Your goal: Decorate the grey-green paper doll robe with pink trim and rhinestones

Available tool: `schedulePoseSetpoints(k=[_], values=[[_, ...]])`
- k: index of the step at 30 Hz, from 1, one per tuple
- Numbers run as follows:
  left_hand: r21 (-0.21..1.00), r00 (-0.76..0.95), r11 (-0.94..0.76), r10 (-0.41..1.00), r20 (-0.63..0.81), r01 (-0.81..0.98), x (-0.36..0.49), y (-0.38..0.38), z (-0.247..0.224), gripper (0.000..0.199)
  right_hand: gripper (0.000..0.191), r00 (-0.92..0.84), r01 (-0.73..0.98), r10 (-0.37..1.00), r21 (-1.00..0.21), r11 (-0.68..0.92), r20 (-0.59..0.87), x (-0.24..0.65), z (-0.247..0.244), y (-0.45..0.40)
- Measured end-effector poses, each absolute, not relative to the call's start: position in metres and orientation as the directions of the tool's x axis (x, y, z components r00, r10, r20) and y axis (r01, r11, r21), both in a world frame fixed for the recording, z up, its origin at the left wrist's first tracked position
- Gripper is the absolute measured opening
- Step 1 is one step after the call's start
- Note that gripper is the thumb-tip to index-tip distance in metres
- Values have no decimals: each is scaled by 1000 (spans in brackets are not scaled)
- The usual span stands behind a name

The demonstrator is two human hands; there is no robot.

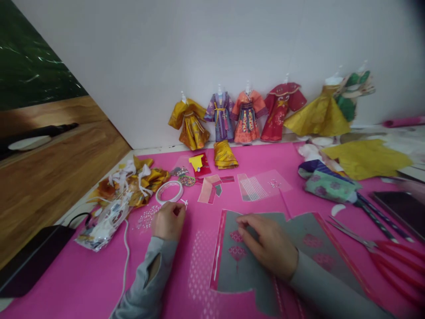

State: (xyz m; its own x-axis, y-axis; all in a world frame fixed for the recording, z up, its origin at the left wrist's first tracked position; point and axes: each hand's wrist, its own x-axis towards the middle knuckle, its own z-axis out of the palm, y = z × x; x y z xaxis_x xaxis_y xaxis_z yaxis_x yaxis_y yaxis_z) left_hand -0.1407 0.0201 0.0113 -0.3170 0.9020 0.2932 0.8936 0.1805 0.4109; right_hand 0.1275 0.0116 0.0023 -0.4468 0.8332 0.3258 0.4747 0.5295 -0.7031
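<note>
My left hand [169,220] is closed in a pinch just below a roll of white tape [156,195]. A small crumpled white strip [185,203] sticks out at its fingertips. My right hand [270,243] rests on a grey doll-garment piece [241,277] with pink lantern prints and a red border; its fingers are stretched out, thumb and forefinger apart. A narrow white strip [217,265] runs along the garment piece's left border. The far side of my right fingers is hidden.
Several dressed doll forms [248,117] stand along the wall. Gold fabric scraps [142,181] and a plastic bag [104,226] lie left, with a black case [36,259]. Red-handled scissors [375,248], pens [381,219] and a phone [400,210] lie right. A rhinestone sheet [254,188] lies behind.
</note>
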Motion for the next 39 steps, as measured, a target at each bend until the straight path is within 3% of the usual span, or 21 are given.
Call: schedulePoseSetpoints(k=[7, 15, 24, 32, 39], values=[[284, -310, 240, 921, 234, 928, -148, 22, 8, 21, 20, -429, 491, 840, -694, 526, 332, 128, 0, 15], [269, -315, 254, 924, 215, 929, -145, 21, 9, 18, 18, -479, 523, 829, -665, 533, 288, 129, -2, 17], [365, -292, 196, 929, 228, 910, -141, 21, 9, 19, 16, -500, 536, 820, -644, 546, 279, 129, 0, 16], [541, 59, -133, 986, 153, 830, -100, 13, 10, 22, 9, -518, 700, 843, -495, 515, 144, 129, 4, 15], [593, 171, -183, 982, 77, 784, -90, 5, 16, 17, 10, -442, 792, 892, -428, 436, 92, 130, 7, 20]])
